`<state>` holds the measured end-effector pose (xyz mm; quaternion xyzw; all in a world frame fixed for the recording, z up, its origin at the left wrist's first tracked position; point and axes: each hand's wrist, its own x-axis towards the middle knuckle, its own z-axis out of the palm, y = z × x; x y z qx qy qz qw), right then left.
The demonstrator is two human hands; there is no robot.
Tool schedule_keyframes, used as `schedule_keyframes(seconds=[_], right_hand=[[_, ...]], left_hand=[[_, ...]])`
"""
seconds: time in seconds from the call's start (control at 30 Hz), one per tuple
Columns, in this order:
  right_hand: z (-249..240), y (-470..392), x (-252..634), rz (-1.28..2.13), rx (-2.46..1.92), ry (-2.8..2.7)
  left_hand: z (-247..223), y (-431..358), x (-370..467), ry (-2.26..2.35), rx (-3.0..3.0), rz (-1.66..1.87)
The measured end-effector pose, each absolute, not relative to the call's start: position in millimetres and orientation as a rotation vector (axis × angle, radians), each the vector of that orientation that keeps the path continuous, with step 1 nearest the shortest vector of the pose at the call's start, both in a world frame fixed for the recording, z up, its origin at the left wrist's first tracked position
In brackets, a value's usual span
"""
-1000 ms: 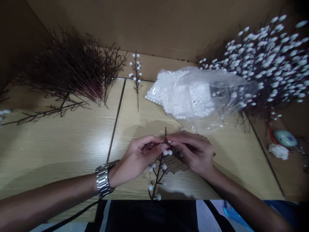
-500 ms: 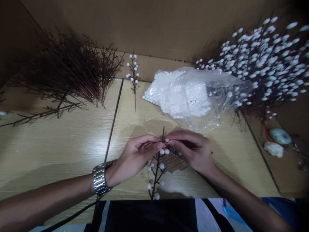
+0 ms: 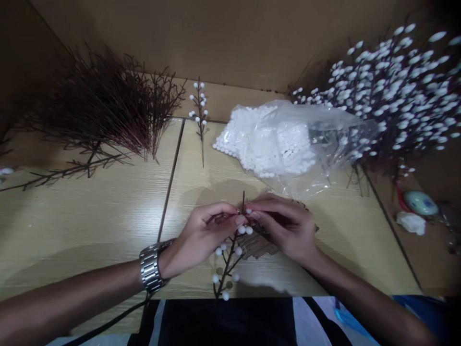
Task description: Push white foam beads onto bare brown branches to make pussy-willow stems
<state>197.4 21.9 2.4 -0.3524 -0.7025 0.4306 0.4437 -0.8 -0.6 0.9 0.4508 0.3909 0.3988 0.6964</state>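
Note:
Between both hands is a brown artificial berry branch (image 3: 226, 269), its bare stem end pointing away and its twigs hanging toward me. Several white balls sit on its twig tips. My left hand (image 3: 205, 238) pinches the stem between thumb and forefinger. Close against it, my right hand (image 3: 284, 226) pinches a small white berry (image 3: 248, 211) at the stem's right side. Whether that berry touches a twig tip is hidden by the fingers. Under the right hand lies a brown, ridged flat piece (image 3: 257, 245), partly covered.
A clear plastic bag of white berries (image 3: 270, 144) lies beyond the hands. Bare brown branches (image 3: 104, 105) are heaped at back left, berried branches (image 3: 403, 91) at back right. One berried sprig (image 3: 200, 108) lies between. A pale green rounded object (image 3: 420, 203) is at right.
The branch's lower twigs have swung slightly left. Both hands keep their pinches almost in place, and the whole view has shifted a little.

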Motion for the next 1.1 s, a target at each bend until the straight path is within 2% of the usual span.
schedule_keyframes(seconds=[0.3,0.63,1.1], right_hand=[[1.0,21.9,192.4,1.114,-0.904,-1.691],[-1.1,21.3,192.2,1.415,-0.951,-1.447],[2.4,18.0,189.5,1.366,-0.961,-1.488]], left_hand=[[-3.3,-3.9,-1.0,0.902,1.046,0.834],[0.6,-0.8,-0.8,0.853,1.005,0.869],[-2.3,-2.4,-1.1,0.869,1.016,0.899]])
